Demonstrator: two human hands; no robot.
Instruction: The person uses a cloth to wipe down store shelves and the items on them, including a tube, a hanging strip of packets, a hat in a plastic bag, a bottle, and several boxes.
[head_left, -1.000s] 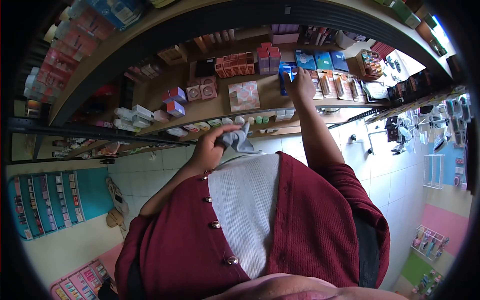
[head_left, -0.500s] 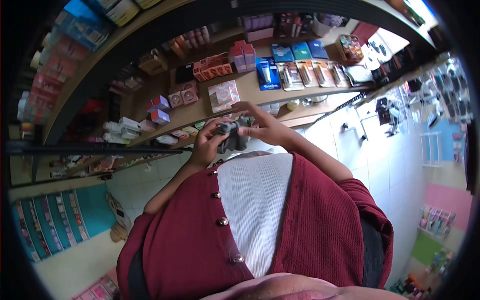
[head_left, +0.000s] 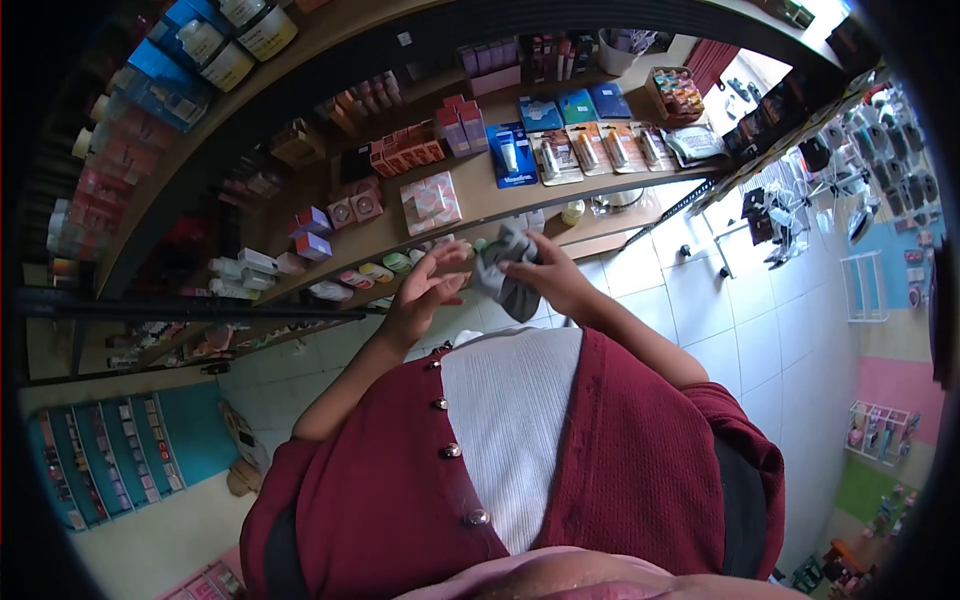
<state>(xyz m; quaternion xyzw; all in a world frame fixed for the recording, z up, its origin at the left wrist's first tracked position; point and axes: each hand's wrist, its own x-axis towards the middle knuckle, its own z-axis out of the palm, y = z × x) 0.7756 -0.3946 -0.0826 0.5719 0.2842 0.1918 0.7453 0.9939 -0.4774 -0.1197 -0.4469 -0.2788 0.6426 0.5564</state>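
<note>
A crumpled grey cloth (head_left: 510,278) hangs in front of the shelf edge, pinched by my right hand (head_left: 552,276). To its left, my left hand (head_left: 428,292) is off the cloth, its fingers apart and nothing in them. Just above the hands, a pink and white patterned box (head_left: 431,203) stands at the front of the wooden shelf (head_left: 480,203). Right of that box lie a blue Vaseline pack (head_left: 512,155) and several carded tubes (head_left: 588,150).
Purple boxes (head_left: 462,126) and orange boxes (head_left: 408,156) stand farther back on the shelf. A small basket of colourful items (head_left: 677,94) sits at the right end. Bottles (head_left: 215,55) fill the upper left shelf. White floor tiles (head_left: 690,318) show at right.
My left hand has let go of the grey cloth and opened. The cloth has moved right with my right hand and now hangs lower and looser.
</note>
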